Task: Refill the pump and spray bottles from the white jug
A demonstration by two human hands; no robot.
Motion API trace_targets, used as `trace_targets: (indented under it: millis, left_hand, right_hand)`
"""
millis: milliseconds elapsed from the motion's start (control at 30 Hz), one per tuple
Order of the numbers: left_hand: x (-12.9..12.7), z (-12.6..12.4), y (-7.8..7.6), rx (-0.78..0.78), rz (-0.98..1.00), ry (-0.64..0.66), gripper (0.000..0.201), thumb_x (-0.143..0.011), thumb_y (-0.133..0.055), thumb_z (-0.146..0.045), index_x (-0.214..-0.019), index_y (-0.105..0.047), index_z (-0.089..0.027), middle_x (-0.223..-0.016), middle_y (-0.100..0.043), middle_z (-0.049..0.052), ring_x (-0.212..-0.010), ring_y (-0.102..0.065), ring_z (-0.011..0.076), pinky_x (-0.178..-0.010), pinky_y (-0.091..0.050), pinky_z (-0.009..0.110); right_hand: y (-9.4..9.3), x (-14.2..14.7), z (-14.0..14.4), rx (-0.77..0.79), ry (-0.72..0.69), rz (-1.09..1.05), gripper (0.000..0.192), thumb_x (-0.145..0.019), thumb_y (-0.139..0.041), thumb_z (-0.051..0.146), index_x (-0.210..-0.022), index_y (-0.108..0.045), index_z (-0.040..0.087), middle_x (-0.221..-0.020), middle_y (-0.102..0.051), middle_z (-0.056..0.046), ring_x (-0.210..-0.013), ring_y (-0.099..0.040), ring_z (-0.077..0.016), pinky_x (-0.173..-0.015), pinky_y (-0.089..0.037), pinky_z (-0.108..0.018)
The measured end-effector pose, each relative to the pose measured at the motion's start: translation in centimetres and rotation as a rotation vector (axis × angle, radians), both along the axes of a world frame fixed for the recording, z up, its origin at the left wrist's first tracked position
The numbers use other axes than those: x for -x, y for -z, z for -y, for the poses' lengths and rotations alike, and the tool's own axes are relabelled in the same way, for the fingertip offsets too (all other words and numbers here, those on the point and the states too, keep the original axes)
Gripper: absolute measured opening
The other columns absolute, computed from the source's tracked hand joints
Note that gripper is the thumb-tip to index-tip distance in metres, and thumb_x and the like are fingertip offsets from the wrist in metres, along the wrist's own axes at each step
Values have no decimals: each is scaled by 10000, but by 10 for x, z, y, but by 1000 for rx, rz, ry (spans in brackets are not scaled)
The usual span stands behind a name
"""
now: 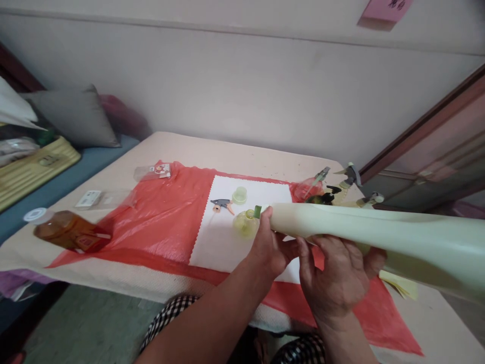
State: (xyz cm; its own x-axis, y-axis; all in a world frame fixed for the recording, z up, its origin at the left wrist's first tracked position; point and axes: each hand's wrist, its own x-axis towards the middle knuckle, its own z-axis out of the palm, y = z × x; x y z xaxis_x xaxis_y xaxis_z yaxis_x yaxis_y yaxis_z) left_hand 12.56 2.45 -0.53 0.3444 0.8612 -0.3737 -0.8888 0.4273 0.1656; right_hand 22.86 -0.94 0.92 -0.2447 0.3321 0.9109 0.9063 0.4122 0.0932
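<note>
A big pale green plastic bottle [364, 222] lies nearly level in the air, its narrow end with a green tip [258, 211] toward the left. My left hand [271, 245] grips it near that end, thumb up along the side. Under the body, my right hand [337, 273] supports it with curled fingers. Just below and left of the green tip stands a small clear yellowish bottle [245, 224] with its mouth uncovered. Whether anything flows between them I cannot tell. Beside it on the white sheet [210, 247] are a grey and orange spray trigger [223, 204] and a pale green round cup or cap [240, 195].
Red plastic sheeting [162, 217] covers part of the table. At left lie a bottle of amber liquid [68, 230] with a white cap and clear packaging [153, 172]. Several spray and pump bottles [350, 177] stand at right, behind the big bottle. Yellow paper [401, 285] lies at right.
</note>
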Motion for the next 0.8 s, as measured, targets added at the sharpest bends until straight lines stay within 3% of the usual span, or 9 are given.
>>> trace_targets:
  millis: [400, 800]
  left_hand:
    - [1, 1, -2, 12, 3, -28, 534, -847, -595, -592, -1099, -655, -125, -854, -620, 84, -718, -646, 218, -622, -573, 335]
    - [0, -1, -1, 26, 27, -29, 542, -826, -617, -589, -1104, -654, -126, -819, -643, 75, -673, -642, 205, -576, -573, 314]
  right_hand:
    - [3, -3, -4, -29, 4, -17, 222, -805, -770, 246, -980, -634, 246, -876, -783, -23, -791, -744, -277, -1015, -407, -480]
    - [4, -1, -1, 9, 25, 2, 199, -834, -762, 229, -967, -621, 183, -919, -774, -55, -893, -726, -225, -1092, -359, -482]
